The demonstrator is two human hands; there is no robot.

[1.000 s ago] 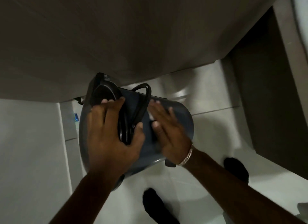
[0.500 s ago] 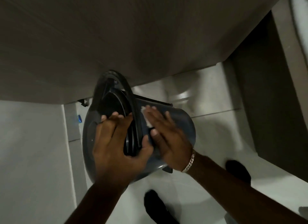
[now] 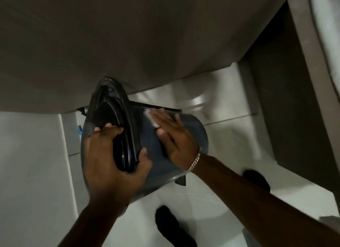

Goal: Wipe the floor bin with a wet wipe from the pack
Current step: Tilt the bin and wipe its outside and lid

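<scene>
Left hand (image 3: pixel 112 154) gripping tilted floor bin (image 3: pixel 150 147) at rim; right hand (image 3: pixel 176 136) pressing wet wipe (image 3: pixel 151 118) flat, probably mid-stroke along bin's long side, beyond left grip.

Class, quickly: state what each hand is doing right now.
Left hand: closed on the bin rim.
Right hand: open, flat, pressing the wet wipe against the bin.

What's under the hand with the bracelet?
A white wipe peeks out past the fingertips of the right hand, pressed flat on the side of the bin. Most of the wipe is hidden under the palm, so its full shape can't be seen.
</scene>
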